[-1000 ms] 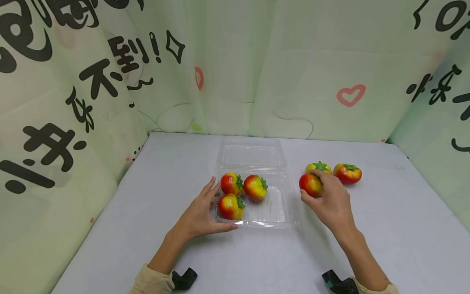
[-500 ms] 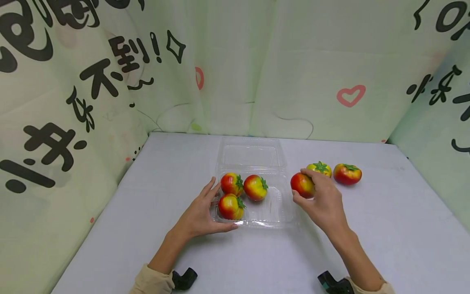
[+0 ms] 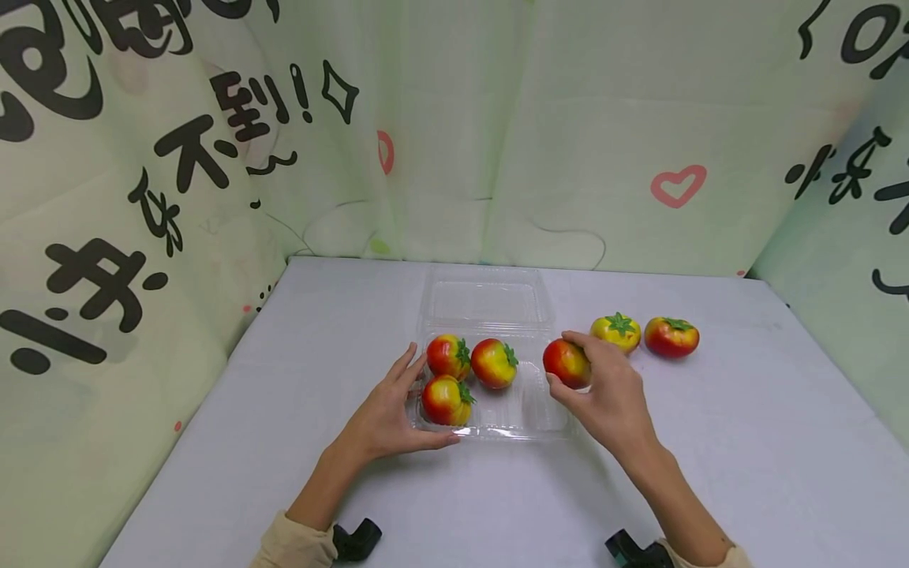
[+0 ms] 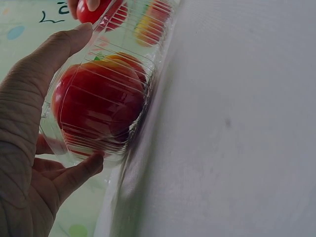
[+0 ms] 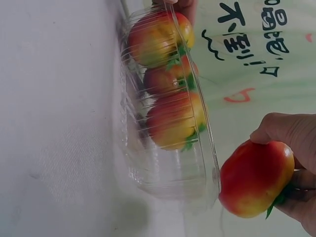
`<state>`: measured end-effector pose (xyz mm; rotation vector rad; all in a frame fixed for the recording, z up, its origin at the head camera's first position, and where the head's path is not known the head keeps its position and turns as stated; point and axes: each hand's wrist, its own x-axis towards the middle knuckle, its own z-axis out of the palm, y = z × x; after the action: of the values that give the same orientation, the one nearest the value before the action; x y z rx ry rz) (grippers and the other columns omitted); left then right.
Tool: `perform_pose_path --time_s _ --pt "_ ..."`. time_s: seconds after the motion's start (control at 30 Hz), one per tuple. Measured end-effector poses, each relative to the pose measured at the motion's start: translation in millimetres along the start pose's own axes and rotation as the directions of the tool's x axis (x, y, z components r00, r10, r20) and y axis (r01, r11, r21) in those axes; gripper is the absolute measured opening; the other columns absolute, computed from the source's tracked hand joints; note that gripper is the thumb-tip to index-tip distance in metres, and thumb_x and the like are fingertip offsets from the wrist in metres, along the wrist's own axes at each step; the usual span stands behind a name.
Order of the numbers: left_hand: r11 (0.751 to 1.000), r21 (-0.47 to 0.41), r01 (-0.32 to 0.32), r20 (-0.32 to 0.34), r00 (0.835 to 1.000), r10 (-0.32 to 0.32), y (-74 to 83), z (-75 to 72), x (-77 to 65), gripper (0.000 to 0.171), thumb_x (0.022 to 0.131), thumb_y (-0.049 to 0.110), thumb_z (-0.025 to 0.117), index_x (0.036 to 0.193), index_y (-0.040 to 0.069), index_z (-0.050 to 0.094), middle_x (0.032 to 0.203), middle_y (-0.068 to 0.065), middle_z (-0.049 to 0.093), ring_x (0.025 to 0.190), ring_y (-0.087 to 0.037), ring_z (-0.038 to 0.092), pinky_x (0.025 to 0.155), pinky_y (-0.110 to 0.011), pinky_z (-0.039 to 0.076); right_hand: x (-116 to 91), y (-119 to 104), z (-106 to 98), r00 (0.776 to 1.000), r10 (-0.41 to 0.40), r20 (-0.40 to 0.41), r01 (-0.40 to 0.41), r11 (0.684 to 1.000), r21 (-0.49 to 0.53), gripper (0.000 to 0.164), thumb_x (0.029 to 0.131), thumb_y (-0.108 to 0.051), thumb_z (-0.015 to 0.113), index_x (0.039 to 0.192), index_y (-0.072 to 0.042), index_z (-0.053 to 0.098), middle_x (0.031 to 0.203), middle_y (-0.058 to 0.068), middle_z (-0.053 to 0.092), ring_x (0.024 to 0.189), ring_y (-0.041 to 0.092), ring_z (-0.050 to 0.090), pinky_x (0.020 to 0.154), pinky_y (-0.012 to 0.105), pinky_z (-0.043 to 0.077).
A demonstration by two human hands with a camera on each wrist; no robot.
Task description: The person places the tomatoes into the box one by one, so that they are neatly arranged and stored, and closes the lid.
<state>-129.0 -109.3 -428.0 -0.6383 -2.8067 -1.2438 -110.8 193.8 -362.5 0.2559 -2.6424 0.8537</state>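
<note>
A clear plastic clamshell box [image 3: 531, 410] stands with its lid laid back on the table. Inside, at its left side, are three red-and-yellow persimmons with green leafy tops: a back-left one [image 3: 446, 355], a middle one [image 3: 494, 363] and a front one [image 3: 446, 400]. My left hand [image 3: 387, 414] holds the box's front-left corner, thumb along the front rim, fingers at the left wall. My right hand [image 3: 612, 394] pinches another persimmon [image 3: 566, 364] between thumb and fingers. In the right wrist view this persimmon [image 5: 254, 177] is beside the box's rim, its green top towards the palm.
Two more persimmons, a yellower one [image 3: 616, 331] and a redder one [image 3: 671, 337], sit on the white table [image 3: 746, 410] right of the box. The open lid [image 3: 486, 296] lies behind the box. A printed curtain [image 3: 568, 142] hangs along the table's back and sides.
My right hand has carried its persimmon leftward, from in front of the two loose ones to the box's right edge. My left hand and the box have stayed put.
</note>
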Motion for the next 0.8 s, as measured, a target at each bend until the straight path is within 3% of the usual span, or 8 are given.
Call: perform_pose_path --time_s 0.33,0.8 --pt "1.000 0.004 0.006 0.003 1.000 -0.006 0.9 -0.3 -0.2 0.116 0.068 0.056 0.090 0.159 0.008 0.037 0.169 -0.013 0.023 0.146 -0.033 0.043 0.105 -0.052 0.050 -3.2 -2.8 11.1 0.998 -0.054 0.012 0.054 0.998 0.021 0.057 0.080 -0.007 0.085 0.132 0.000 0.061 0.124 0.019 0.067 0.111 0.035 0.061 0.091 0.056 0.059" --pt "1.000 0.009 0.004 -0.002 1.000 -0.004 0.5 0.3 -0.1 0.116 0.067 0.055 0.090 0.159 0.008 0.037 0.169 -0.013 0.024 0.146 -0.032 0.043 0.104 -0.051 0.050 -7.9 -9.7 21.5 0.997 -0.068 0.044 0.067 0.997 0.035 0.061 0.079 -0.010 0.087 0.133 0.000 0.061 0.125 0.018 0.067 0.113 0.035 0.063 0.089 0.052 0.060"
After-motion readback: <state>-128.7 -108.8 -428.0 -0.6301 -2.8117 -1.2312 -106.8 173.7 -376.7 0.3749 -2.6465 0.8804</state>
